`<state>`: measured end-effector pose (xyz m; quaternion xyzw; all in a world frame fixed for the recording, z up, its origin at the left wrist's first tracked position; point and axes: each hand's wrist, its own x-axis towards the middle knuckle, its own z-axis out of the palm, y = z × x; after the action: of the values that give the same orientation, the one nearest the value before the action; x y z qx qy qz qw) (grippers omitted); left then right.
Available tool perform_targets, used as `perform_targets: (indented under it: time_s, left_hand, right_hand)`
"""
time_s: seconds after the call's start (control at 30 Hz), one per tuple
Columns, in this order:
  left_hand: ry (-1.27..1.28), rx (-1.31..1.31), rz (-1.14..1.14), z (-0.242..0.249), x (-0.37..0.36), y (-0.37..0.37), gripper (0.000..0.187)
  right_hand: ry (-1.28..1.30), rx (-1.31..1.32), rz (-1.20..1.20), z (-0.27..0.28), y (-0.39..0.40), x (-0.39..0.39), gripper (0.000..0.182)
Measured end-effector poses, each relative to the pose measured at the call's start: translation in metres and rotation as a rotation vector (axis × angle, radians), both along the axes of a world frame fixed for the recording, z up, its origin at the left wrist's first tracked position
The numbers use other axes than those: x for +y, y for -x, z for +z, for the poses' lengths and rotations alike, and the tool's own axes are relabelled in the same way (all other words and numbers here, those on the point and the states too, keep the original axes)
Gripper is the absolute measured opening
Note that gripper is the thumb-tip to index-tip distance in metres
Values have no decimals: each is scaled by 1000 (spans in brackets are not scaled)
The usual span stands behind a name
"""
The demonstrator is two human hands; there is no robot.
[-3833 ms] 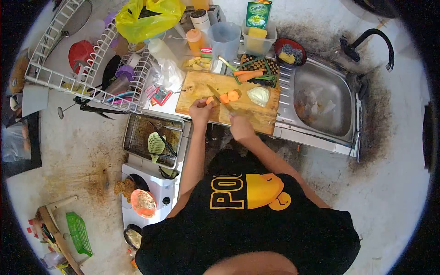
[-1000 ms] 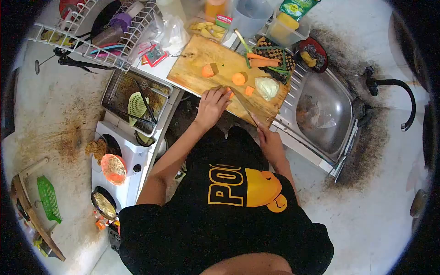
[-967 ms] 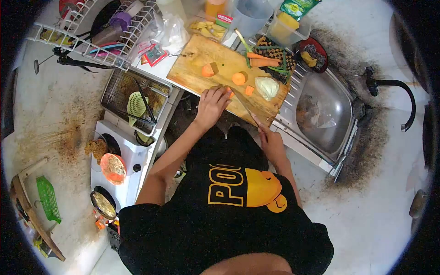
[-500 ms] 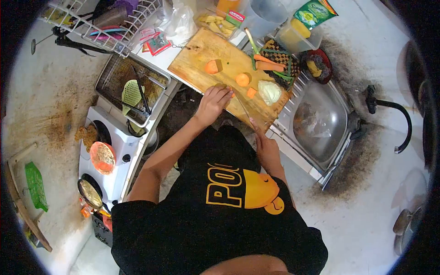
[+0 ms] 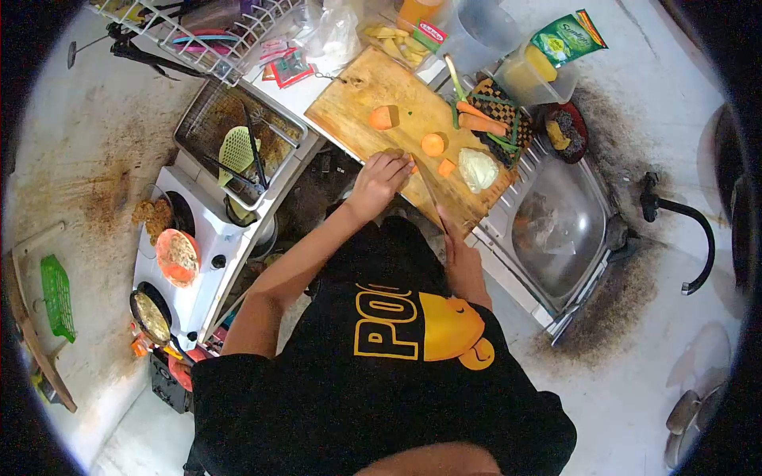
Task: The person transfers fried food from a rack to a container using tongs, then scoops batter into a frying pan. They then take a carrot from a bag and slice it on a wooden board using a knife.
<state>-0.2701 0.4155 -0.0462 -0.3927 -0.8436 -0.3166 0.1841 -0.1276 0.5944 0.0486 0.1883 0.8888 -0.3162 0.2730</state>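
Note:
A wooden cutting board (image 5: 357, 99) lies on the counter. My left hand (image 5: 381, 176) presses a small carrot piece (image 5: 412, 165) against the board's near edge. In my right hand (image 5: 457, 242) is a knife (image 5: 429, 198), whose blade runs up to that piece. Three loose carrot chunks (image 5: 432, 144) rest further back on the board, beside a pale cabbage wedge (image 5: 477, 168). Whole carrots and green beans (image 5: 484, 120) lie on a checkered cloth behind it.
A steel sink (image 5: 556, 230) with a black tap (image 5: 683, 230) is at the right. A dish rack (image 5: 214, 32) stands at the far left, a mesh tray with a green spatula (image 5: 238, 151) and a white two-burner stove (image 5: 198, 254) lie below it. Jug, bottles and detergent pack line the back.
The view has swung and tilted, so the board sits more diagonally. My left hand has moved from the board's middle to its near edge, and the knife has drawn back toward me.

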Motion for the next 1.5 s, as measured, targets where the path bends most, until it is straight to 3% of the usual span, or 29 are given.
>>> perform_targets:
  time_s: [0.23, 0.3, 0.4, 0.53, 0.7, 0.83, 0.93, 1.0, 1.23, 1.33, 1.4, 1.43, 1.5]
  left_hand:
    - [-117, 24, 2, -7, 2, -2, 26]
    - [-127, 33, 1, -6, 1, -2, 25]
    - [-153, 52, 1, -4, 1, -2, 21]
    - [-108, 49, 9, -4, 1, -3, 22]
    - [-42, 42, 28, -1, 0, -7, 24]
    - [8, 44, 23, -2, 0, -6, 26]
    - [11, 49, 31, -1, 0, -8, 28]
    - [14, 43, 24, -3, -3, -7, 30]
    - [-79, 57, 19, -5, 1, -7, 23]
    - [-96, 42, 16, -7, -1, -8, 24]
    - [-98, 27, 22, -10, -2, -6, 26]
    - [-101, 25, 12, -12, -2, -6, 27]
    - [-106, 18, -3, -13, -3, -6, 27]
  right_hand:
    - [4, 103, -40, 10, -47, 10, 49]
    - [44, 265, -4, 9, -41, 11, 46]
    - [12, 191, 10, 12, -23, 4, 45]
    - [-119, 106, 89, 1, -2, -6, 51]
    - [-170, 390, 107, -3, 3, -22, 51]
    - [-215, 292, 120, -1, 3, -23, 51]
    - [-107, 414, 92, 1, -6, -15, 51]
    - [-122, 109, 24, 16, -23, -13, 51]
    - [-88, 24, -8, 8, -21, -5, 48]
    - [-25, 164, -8, -19, -8, -5, 44]
    - [149, 720, 62, -27, -1, -4, 41]
    - [151, 723, 67, -22, -2, -3, 41]
    - [50, 291, 23, -4, -11, -2, 40]
